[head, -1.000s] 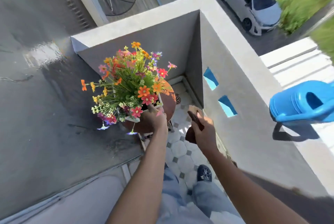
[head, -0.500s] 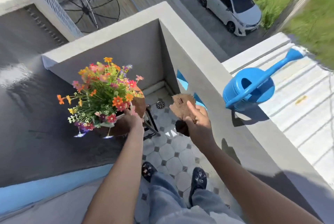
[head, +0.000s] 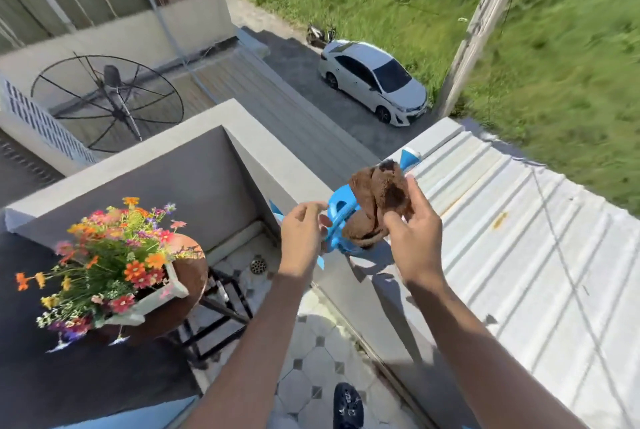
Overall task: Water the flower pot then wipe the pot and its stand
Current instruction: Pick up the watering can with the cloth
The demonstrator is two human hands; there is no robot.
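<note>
- Flower pot [head: 152, 300] sits low left on its dark stand [head: 221, 310], well apart from both hands.
- Left hand [head: 301, 234] hovers loosely curled, holding nothing.
- Right hand [head: 412, 238] pinches the brown cloth [head: 377, 193] before the blue watering can [head: 341, 217]; best spread it flat first.

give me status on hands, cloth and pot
Right hand gripping brown cloth, raised. Left hand open, empty, beside blue watering can. Flower pot on stand, untouched. Nothing blocking.

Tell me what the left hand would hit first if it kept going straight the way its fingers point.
Most likely the blue watering can on the ledge: the left hand points its half-curled fingers right at the can's handle. The brown cloth hangs just beyond; depth is uncertain.
</note>
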